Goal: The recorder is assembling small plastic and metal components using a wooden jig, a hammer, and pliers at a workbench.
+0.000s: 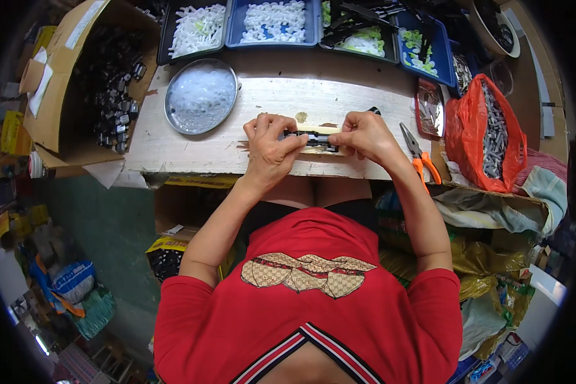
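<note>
Both hands, left hand [269, 144] and right hand [363, 136], are closed on a small black part [308, 137] at centre frame; it is judged light, rigid, best pinched by its ends.

A round metal dish [200, 96] sits on the bench [173, 150], orange-handled pliers [419, 155] beside a red bag [486, 131], blue trays [272, 24] behind.

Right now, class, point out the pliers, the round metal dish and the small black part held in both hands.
pliers [418, 157]: head view, on the pivot above the orange handles.
round metal dish [201, 96]: head view, its middle.
small black part [310, 137]: head view, the stretch between the hands.
</note>
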Action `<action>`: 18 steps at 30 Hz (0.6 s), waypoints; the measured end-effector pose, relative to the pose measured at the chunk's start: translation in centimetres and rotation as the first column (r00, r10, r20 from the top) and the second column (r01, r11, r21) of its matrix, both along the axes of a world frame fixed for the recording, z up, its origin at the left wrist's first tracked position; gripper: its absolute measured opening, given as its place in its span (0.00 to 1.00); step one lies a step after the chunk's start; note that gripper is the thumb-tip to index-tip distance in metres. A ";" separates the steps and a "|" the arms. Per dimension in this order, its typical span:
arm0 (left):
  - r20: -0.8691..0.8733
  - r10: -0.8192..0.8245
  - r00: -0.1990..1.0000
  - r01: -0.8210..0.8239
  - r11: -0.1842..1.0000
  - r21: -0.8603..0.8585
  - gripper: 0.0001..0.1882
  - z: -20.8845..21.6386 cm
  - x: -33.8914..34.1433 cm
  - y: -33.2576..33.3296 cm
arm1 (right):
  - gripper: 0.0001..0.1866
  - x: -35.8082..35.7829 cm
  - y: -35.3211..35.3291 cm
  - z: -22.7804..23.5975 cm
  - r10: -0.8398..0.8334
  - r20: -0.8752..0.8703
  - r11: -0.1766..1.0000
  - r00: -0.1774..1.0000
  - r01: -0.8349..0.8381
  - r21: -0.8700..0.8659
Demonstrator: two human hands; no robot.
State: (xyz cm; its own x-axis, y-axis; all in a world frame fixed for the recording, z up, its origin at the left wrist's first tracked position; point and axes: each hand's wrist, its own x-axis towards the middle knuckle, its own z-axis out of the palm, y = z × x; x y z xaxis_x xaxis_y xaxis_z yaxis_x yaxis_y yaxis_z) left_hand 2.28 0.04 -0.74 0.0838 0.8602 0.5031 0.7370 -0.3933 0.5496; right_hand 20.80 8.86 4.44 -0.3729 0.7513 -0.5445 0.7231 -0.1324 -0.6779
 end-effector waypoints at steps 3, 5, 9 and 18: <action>-0.004 -0.007 1.000 0.007 1.000 -0.001 0.07 -0.3 -0.5 -0.1 | 0.14 -0.6 0.9 -0.4 0.149 0.112 0.986 0.982 -0.157 0.059; 0.001 0.004 1.000 -0.004 1.000 -0.016 0.07 -0.2 -0.4 -0.3 | 0.13 -1.1 1.2 -0.1 0.234 0.140 0.967 0.962 -0.244 0.065; 0.008 -0.015 1.000 0.015 0.999 -0.038 0.08 0.2 -0.4 -0.2 | 0.13 1.9 3.7 -0.9 0.181 0.099 0.835 0.978 -0.206 0.511; 0.011 -0.003 1.000 0.004 0.998 -0.062 0.09 0.1 -0.4 -0.8 | 0.13 9.6 18.2 0.3 -0.525 0.313 0.417 0.791 -0.082 0.905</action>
State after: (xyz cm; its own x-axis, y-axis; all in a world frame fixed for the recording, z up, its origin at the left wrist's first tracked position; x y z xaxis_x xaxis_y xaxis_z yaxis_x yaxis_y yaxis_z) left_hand 1.89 -0.80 -0.60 0.0820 0.8893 0.4498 0.7294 -0.3611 0.5810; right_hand 30.35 27.07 4.72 -0.0267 0.9129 0.4074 0.9938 0.0682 -0.0877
